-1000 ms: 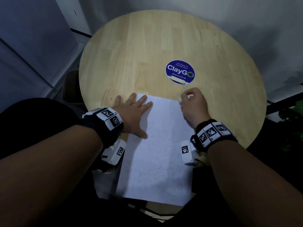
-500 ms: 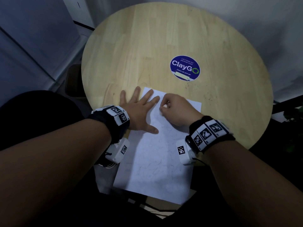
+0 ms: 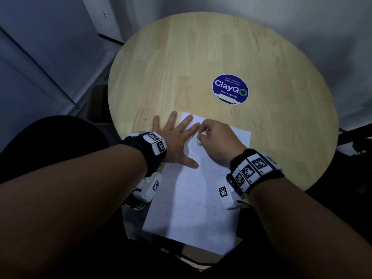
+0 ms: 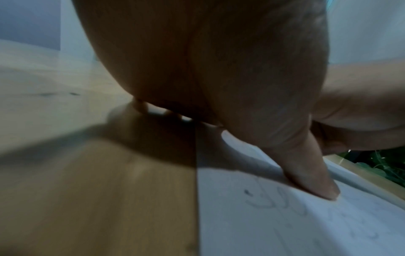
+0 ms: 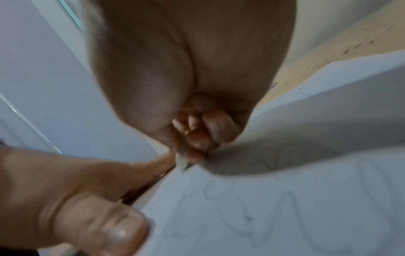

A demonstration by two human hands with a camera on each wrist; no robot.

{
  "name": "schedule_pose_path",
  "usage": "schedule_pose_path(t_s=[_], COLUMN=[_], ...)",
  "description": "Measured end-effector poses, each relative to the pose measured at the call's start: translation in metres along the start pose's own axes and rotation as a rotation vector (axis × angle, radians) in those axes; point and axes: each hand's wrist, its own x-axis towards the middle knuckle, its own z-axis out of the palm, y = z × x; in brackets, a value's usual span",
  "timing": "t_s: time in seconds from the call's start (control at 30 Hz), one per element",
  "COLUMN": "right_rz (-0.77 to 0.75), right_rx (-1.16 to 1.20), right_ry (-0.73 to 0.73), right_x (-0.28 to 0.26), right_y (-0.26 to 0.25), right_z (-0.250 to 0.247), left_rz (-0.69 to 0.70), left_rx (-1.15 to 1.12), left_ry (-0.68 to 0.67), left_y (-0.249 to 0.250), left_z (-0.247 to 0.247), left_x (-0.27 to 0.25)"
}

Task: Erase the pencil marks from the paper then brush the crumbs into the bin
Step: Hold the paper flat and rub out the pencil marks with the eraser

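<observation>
The left hand [image 4: 219, 69] is lying flat, its thumb [image 4: 311, 176] pressing on the paper [image 4: 285, 225] over faint pencil marks [image 4: 263, 199]. The paper's edge is crossing the wooden table [image 4: 98, 199]. The right hand [image 4: 361, 112] is showing behind.

- You are at a round wooden table [image 3: 201, 57] in what looks like an office pantry.
- On the table, a blue sticker [image 3: 230, 89] reads "ClayGo", "Let's keep our pantries clean".
- Behind the table stand plain grey walls [image 3: 261, 13].
</observation>
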Motion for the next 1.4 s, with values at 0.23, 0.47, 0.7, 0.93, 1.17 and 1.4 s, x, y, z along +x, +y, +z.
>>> schedule_pose_path(t_s=[0.23,0.47,0.7,0.93,1.17,1.4], right_rz=[0.004,-0.020,-0.011,-0.001,0.042,0.030], right_rx=[-0.010,0.014,0.050,0.080,0.084,0.061], right_ry=[-0.149,-0.140,-0.072,-0.023,0.033,-0.081], right_x=[-0.002,-0.004,-0.002,-0.002,0.000,-0.001], right_y=[-0.005,-0.005,-0.005,-0.006,-0.004,-0.007], right_z=[0.001,0.005,0.004,0.006,0.001,0.003], left_rz=[0.003,0.001,-0.009,-0.012,-0.016,-0.009], left_rx=[-0.012,-0.009,0.001,-0.001,0.008,0.008], left_ry=[-0.001,-0.003,-0.017,-0.016,-0.023,-0.006], left_y=[0.000,0.001,0.002,0.004,0.004,0.003], left_z=[0.001,0.000,-0.001,-0.002,-0.002,0.000], left_x=[0.001,0.002,0.000,-0.001,-0.001,0.001])
